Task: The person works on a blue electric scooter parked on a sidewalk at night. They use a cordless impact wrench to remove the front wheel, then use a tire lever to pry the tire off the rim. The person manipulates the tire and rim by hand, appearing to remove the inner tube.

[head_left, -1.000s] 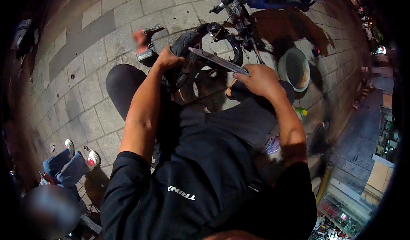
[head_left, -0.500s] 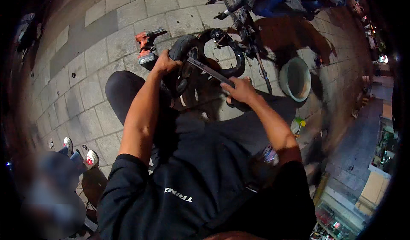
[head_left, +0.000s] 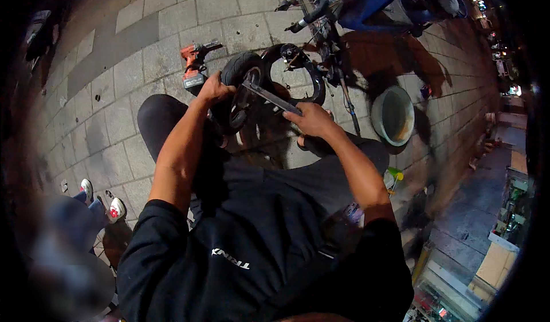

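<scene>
Between my knees stands a small wheel with a black tyre (head_left: 240,68), tilted on the paving. My left hand (head_left: 215,89) is closed on the near left side of that tyre. In my right hand (head_left: 312,119) is one end of a long flat metal bar (head_left: 274,98), the fingers wrapped round it. The bar's far tip reaches the wheel's rim area; whether it is wedged under the tyre edge I cannot tell. Just beyond my left hand lies an orange cordless power tool (head_left: 193,64) with a grey battery.
Right of the wheel is a black ring-shaped part, seemingly another tyre (head_left: 317,81), beside a dark vehicle frame with handlebars (head_left: 332,52). A round basin (head_left: 393,116) stands at right. A blue scooter (head_left: 381,4) is behind. At lower left a person (head_left: 74,253) is close by.
The bar and both hands have shifted slightly left in the picture. The whole view has moved a little too. My grip on the tyre and on the bar stays the same.
</scene>
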